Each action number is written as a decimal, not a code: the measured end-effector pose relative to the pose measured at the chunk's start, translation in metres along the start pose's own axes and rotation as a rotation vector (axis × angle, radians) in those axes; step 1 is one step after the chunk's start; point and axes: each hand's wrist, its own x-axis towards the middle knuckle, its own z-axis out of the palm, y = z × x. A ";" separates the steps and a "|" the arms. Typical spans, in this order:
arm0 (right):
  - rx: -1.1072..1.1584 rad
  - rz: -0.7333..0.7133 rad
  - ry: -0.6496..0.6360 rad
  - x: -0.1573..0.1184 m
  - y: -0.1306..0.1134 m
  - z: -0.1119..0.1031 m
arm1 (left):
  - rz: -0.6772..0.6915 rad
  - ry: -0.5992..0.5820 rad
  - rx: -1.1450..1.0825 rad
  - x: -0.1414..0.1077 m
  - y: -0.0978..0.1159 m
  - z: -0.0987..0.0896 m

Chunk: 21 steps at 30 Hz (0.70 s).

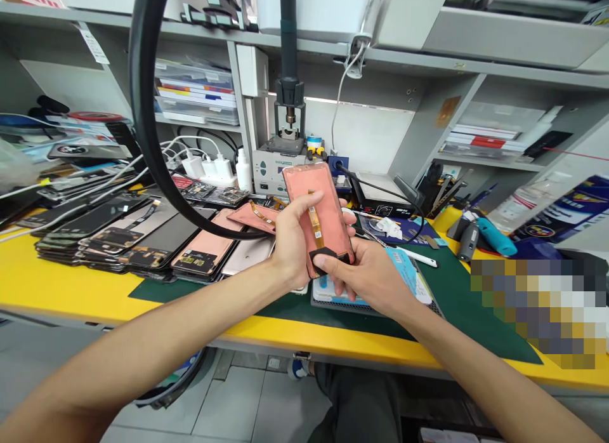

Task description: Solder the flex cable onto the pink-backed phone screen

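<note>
A phone screen panel (332, 205) with a salmon-pink back is held up above the work mat, tilted toward me. Along its back runs a gold flex cable (316, 228), ending near a black strip at the lower edge. My left hand (294, 237) grips the panel's left side, thumb lying over the back and fingertips showing past the right edge. At the bottom corner my right hand (373, 271) pinches the panel, its thumb on the black strip. Another pink panel (254, 216) with a flex cable lies behind my left wrist.
Stacks of phone screens (152, 243) cover the left of the yellow bench (109, 297). A thick black hose (143, 113) loops down in front of them. Behind stands a grey machine (273, 170). A teal tool (496, 237) and a bottle (528, 198) are at right on and behind the green mat (480, 316).
</note>
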 end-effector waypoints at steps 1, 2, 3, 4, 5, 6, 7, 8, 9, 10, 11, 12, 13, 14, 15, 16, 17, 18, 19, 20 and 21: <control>-0.007 0.008 0.004 0.000 0.000 0.001 | 0.018 -0.012 0.004 0.000 0.000 0.000; -0.015 0.009 0.004 0.000 -0.001 0.002 | 0.035 -0.022 0.008 0.001 -0.001 -0.001; -0.023 0.003 0.004 0.000 -0.002 0.003 | 0.046 -0.028 0.014 0.001 -0.001 -0.001; -0.028 -0.005 0.007 0.000 -0.003 0.004 | 0.051 -0.029 0.019 0.001 -0.002 -0.002; -0.029 -0.012 0.012 0.000 -0.004 0.005 | 0.054 -0.028 0.023 0.001 -0.002 -0.002; -0.027 -0.014 0.019 0.000 -0.005 0.005 | 0.056 -0.027 0.027 0.001 -0.002 -0.002; -0.023 -0.013 0.024 0.000 -0.006 0.006 | 0.055 -0.025 0.030 0.002 -0.002 -0.002; -0.019 -0.010 0.025 0.000 -0.005 0.006 | 0.054 -0.023 0.034 0.002 -0.002 -0.001; -0.020 -0.011 0.026 0.000 -0.004 0.007 | 0.055 -0.021 0.036 0.001 -0.002 -0.001; -0.028 -0.019 0.025 0.000 -0.003 0.007 | 0.056 -0.021 0.040 0.001 -0.001 -0.001; -0.036 -0.033 0.025 0.000 -0.002 0.007 | 0.059 -0.023 0.044 0.001 -0.001 0.000; -0.034 -0.050 0.022 0.000 -0.001 0.006 | 0.061 -0.027 0.048 0.001 0.000 0.000; -0.016 -0.065 0.011 0.000 0.000 0.006 | 0.064 -0.032 0.052 0.001 0.001 0.000; 0.016 -0.075 -0.012 -0.001 -0.001 0.005 | 0.065 -0.040 0.055 0.001 0.002 0.000; 0.057 -0.081 -0.044 -0.002 -0.002 0.003 | 0.065 -0.049 0.058 0.001 0.003 0.001; 0.100 -0.087 -0.083 -0.004 -0.003 0.002 | 0.067 -0.059 0.062 0.000 0.004 0.001; 0.136 -0.094 -0.122 -0.005 -0.005 0.000 | 0.069 -0.069 0.068 0.000 0.005 0.001; 0.155 -0.099 -0.158 -0.006 -0.007 -0.002 | 0.073 -0.075 0.073 0.000 0.006 0.001; 0.160 -0.104 -0.181 -0.007 -0.009 -0.004 | 0.079 -0.078 0.078 -0.001 0.006 0.001; 0.155 -0.110 -0.190 -0.008 -0.010 -0.005 | 0.083 -0.079 0.085 -0.001 0.006 0.002; 0.146 -0.112 -0.188 -0.008 -0.010 -0.005 | 0.087 -0.078 0.089 -0.001 0.006 0.002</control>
